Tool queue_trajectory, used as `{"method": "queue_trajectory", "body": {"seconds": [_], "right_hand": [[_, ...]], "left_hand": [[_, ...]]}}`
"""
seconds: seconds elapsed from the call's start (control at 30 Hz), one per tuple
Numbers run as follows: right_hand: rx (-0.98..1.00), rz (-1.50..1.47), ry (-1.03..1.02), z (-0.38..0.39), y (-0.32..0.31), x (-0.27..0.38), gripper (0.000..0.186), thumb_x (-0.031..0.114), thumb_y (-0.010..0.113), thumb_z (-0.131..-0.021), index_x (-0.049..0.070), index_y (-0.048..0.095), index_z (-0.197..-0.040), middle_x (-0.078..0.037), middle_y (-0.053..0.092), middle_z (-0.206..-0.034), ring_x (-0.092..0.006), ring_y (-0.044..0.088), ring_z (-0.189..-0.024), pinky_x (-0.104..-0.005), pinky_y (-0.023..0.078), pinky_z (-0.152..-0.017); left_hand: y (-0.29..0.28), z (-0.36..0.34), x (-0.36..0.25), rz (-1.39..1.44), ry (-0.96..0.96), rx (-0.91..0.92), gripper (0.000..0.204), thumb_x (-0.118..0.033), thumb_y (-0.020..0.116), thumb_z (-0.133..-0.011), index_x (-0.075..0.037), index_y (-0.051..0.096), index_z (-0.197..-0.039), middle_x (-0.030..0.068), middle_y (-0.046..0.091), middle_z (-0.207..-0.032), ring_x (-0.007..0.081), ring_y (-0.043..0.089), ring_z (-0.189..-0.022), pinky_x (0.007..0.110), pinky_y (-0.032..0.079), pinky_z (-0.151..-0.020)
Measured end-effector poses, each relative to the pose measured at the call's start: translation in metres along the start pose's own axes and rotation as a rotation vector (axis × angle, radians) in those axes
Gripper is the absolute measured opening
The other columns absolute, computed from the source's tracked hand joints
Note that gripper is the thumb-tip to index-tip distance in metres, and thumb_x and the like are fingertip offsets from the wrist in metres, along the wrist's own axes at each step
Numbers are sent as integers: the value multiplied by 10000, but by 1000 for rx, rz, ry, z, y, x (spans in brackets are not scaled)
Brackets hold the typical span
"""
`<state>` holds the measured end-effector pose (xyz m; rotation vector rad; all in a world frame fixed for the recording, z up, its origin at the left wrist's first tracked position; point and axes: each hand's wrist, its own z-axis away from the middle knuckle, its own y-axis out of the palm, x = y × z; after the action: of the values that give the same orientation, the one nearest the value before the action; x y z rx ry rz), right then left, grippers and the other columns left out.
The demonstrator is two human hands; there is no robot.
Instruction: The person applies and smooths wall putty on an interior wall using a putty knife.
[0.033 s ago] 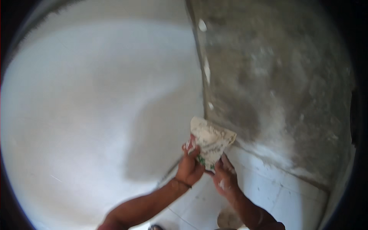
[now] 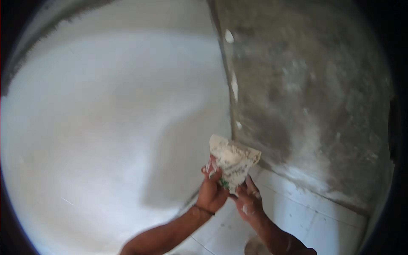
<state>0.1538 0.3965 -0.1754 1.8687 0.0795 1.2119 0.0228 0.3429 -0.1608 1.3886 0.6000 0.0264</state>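
A flat, flared scraper (image 2: 233,161), cream-coloured and smeared with whitish paste, is held between my two hands. Its wide edge points away from me, and green patches show at its narrow near end. My left hand (image 2: 211,191) is closed on its left side, the thumb on top; a red piece (image 2: 212,163) sticks out by these fingers, its kind unclear. My right hand (image 2: 249,199), with white smears on it, grips the near right corner. Both hands partly hide the near end. The scraper is in front of the corner where two walls meet.
A smooth white wall (image 2: 97,114) fills the left side. To the right stands a bare grey cement wall (image 2: 335,63) with white patches along the corner. Pale tiles (image 2: 293,195) lie below it. A round brownish object (image 2: 254,246) shows partly near my right forearm.
The walls and floor sit slightly lower and further right in the picture. Both hands keep their hold on the scraper, which has barely moved.
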Motion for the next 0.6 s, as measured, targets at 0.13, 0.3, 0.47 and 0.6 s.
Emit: {"method": "queue_trajectory", "body": {"seconds": [0.13, 0.3, 0.47, 0.6], "right_hand": [[85, 55, 33, -52, 40, -13, 615, 105, 667, -984, 40, 377, -1522, -73, 582, -1367, -166, 523, -1288, -383, 472, -1044], [117, 123, 26, -77, 19, -21, 446, -10, 630, -948, -40, 502, -1374, -108, 622, -1287, -149, 563, -1213, -331, 438, -1056], [99, 175, 197, -87, 5, -11, 501, -32, 647, -901, -69, 520, -1384, -127, 691, -1172, -176, 657, -1063, -333, 526, -959], [77, 193, 150, -91, 16, -19, 336, -45, 612, -937, -81, 593, -1271, -131, 704, -1113, -159, 685, -950, -322, 619, -777]], "left_hand": [[4, 6, -43, -198, 198, -80, 462, -173, 470, -1083, -166, 365, -1533, 78, 501, -1500, 286, 497, -1368, 509, 445, -1104], [-13, 17, -62, -354, 254, -65, 543, -421, 454, -1076, -148, 378, -1539, 56, 509, -1516, 273, 515, -1361, 507, 429, -1120], [-21, 24, -92, -408, 115, -111, 514, -416, 436, -1090, -120, 408, -1509, 99, 539, -1473, 268, 559, -1317, 499, 464, -1117], [-46, 25, -110, -486, 105, -6, 452, -362, 431, -1099, -115, 428, -1477, 118, 567, -1412, 268, 568, -1320, 512, 475, -1133]]}}
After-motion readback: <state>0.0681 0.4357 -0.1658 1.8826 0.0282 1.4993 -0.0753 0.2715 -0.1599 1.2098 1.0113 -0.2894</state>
